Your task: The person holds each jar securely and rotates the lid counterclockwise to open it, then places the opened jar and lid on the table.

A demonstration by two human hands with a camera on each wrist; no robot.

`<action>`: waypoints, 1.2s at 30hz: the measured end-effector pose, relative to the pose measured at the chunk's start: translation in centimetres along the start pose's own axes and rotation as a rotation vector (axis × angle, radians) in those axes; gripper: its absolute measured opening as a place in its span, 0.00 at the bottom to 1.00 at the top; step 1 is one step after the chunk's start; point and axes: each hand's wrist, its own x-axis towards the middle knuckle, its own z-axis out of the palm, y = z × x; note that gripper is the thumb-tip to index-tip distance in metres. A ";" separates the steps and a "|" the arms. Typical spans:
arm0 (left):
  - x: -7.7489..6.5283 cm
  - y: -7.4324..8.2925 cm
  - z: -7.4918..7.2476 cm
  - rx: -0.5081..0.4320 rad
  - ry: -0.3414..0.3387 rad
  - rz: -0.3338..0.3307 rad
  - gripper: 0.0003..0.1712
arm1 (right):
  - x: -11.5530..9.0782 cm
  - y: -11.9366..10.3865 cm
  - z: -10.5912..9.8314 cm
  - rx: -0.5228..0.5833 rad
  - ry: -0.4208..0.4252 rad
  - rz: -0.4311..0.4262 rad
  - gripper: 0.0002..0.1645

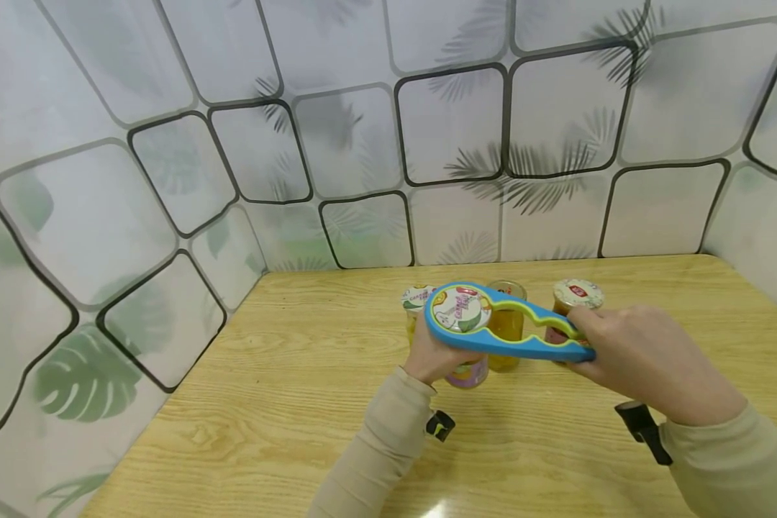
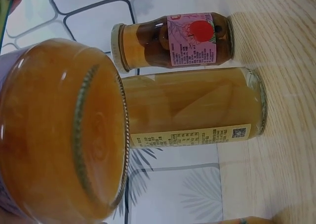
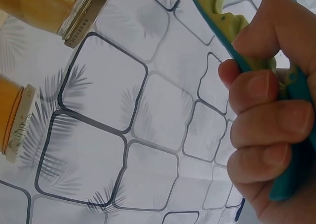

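Note:
My left hand (image 1: 430, 356) grips a glass jar of orange fruit (image 2: 44, 130), its patterned lid (image 1: 461, 309) facing up. The jar's round base shows in the left wrist view, raised off the table. Around the lid sits the wide end of a blue jar opener (image 1: 524, 348) with a wavy yellow inner edge. My right hand (image 1: 654, 360) holds the opener's narrow end, where the two arms come close together. In the right wrist view, the fingers (image 3: 256, 120) curl round the handles.
Behind the held jar stand a tall jar of yellow fruit (image 1: 508, 327), a jar with a patterned lid (image 1: 416, 296) to its left, and a dark-filled jar (image 2: 153, 41) to its right. The wooden table (image 1: 265, 403) meets patterned walls (image 1: 453, 129) at the back and left.

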 end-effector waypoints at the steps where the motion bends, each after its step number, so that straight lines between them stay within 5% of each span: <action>1: 0.0 0.0 0.0 -0.007 -0.004 0.000 0.36 | 0.0 0.0 0.0 0.002 -0.001 -0.001 0.32; 29: 0.1 -0.3 0.2 -0.068 -0.047 0.049 0.35 | -0.3 0.5 -0.3 0.031 -0.017 0.019 0.32; 36: 0.0 -0.1 0.2 -0.097 -0.071 0.007 0.38 | -0.4 0.7 -0.4 0.030 -0.056 0.026 0.34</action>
